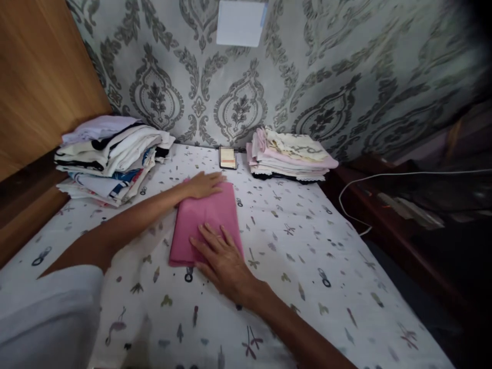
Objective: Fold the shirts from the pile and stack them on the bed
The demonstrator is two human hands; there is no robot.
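A folded pink cloth [209,212] lies flat on a white patterned sheet [284,287]. Across its far edge rests my left hand [205,184], palm down with fingers stretched to the right. My right hand [223,259] is spread on the near right part of the cloth, fingers apart and pointing away from me. Both hands touch the cloth from above, and neither grips it. Parts of the cloth's far and near right edges are hidden under the hands.
A tall stack of folded clothes [115,159] stands at the back left, beside a wooden panel [46,77]. At the back right is a lower stack [290,156]. A small dark-edged object [228,158] lies between them. A white cable [384,177] loops at the right.
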